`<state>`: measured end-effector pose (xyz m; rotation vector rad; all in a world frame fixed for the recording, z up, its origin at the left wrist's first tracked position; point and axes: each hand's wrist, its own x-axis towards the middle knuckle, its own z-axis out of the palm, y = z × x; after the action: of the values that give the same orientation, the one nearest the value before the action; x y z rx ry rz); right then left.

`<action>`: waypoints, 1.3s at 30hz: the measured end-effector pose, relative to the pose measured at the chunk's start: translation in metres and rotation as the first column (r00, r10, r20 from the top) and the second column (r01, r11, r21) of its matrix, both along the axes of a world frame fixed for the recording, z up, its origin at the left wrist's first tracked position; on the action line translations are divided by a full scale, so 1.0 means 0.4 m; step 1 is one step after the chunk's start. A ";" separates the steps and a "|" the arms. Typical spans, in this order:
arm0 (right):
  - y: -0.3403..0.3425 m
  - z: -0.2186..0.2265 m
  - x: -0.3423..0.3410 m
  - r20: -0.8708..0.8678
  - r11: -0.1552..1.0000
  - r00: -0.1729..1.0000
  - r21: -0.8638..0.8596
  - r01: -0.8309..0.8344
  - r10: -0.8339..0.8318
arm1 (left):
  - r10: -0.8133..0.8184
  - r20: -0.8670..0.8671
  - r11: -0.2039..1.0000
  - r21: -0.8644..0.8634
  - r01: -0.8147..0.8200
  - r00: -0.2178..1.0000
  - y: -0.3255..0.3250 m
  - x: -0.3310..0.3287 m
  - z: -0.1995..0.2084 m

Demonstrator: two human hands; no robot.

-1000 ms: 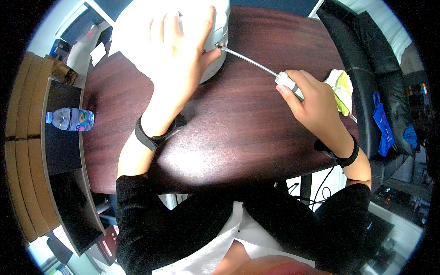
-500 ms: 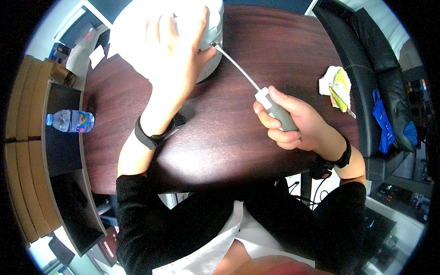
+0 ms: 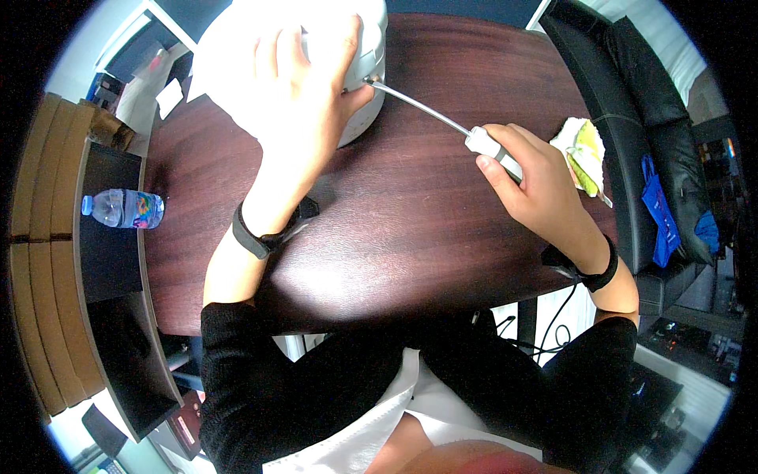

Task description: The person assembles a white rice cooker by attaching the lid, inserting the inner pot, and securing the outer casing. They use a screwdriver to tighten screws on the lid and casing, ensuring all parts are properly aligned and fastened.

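A rounded white appliance (image 3: 365, 126) stands at the far left of the table, its top washed out by glare, so its kind is unclear. Across it lies my left hand (image 3: 304, 95), fingers spread and thumb near the right edge. My right hand (image 3: 541, 182) is wrapped round the white and grey handle of a screwdriver (image 3: 426, 107). The metal shaft slants up and left from that hand. Its tip touches the appliance's right side at a small dark spot, close to my left thumb.
Dark reddish wood forms the table (image 3: 426, 229). A crumpled white and green wrapper (image 3: 583, 154) lies at its right edge, behind my right hand. Left of the table, a water bottle (image 3: 122, 208) lies on a dark shelf (image 3: 110, 261). A black sofa (image 3: 624, 142) stands on the right.
My right hand has shifted up and right and turned over, back of the hand now upward. The screwdriver lies flatter, its tip still at the appliance. My left hand has barely moved.
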<state>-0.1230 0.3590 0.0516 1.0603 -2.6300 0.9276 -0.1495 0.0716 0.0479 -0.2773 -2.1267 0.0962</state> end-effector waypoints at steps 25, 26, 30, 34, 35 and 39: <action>0.005 0.025 -0.014 -0.286 0.979 0.957 0.174 0.103 -0.050 | 0.001 -0.012 1.000 0.016 0.000 1.000 0.003 0.004 0.006; 0.004 0.025 -0.014 -0.287 0.981 0.957 0.166 0.099 -0.048 | 0.013 -0.005 1.000 0.001 -0.013 1.000 0.003 0.004 0.006; 0.000 0.030 -0.015 -0.321 0.979 0.946 0.167 0.113 -0.055 | 0.033 0.009 0.999 -0.024 -0.033 0.999 0.003 0.005 0.008; -0.006 0.045 -0.014 -0.362 0.973 0.931 0.191 0.130 -0.053 | 0.035 0.015 0.999 -0.021 -0.034 0.999 0.003 0.007 0.008; -0.006 0.051 -0.014 -0.381 0.970 0.923 0.200 0.135 -0.050 | 0.039 0.010 0.999 -0.024 -0.039 0.999 0.004 0.007 0.008; -0.001 0.073 -0.018 -0.419 0.963 0.908 0.233 0.137 -0.027 | 0.044 -0.002 0.999 -0.027 -0.045 0.999 0.006 0.006 0.006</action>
<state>-0.1303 0.3585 0.0807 1.0497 -2.4478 0.2976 -0.1471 0.0742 0.0502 -0.2455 -2.1319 0.1508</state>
